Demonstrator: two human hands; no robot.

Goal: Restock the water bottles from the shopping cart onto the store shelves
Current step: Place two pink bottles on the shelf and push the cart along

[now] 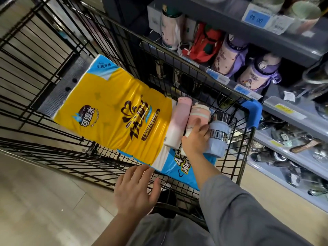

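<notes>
Three bottles lie in the cart (236, 153) at 3 o'clock, on the yellow pack (113, 112). Right hand (195, 140) grips the striped pink bottle (197, 115); lift straight up. Left hand (135, 189) hovers, fingers spread, holding nothing.

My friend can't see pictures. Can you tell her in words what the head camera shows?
A person's right hand reaches into a black wire shopping cart, resting on a pink bottle beside a blue bottle. The left hand hovers open near yellow tissue packs; shelves stand right.
</notes>
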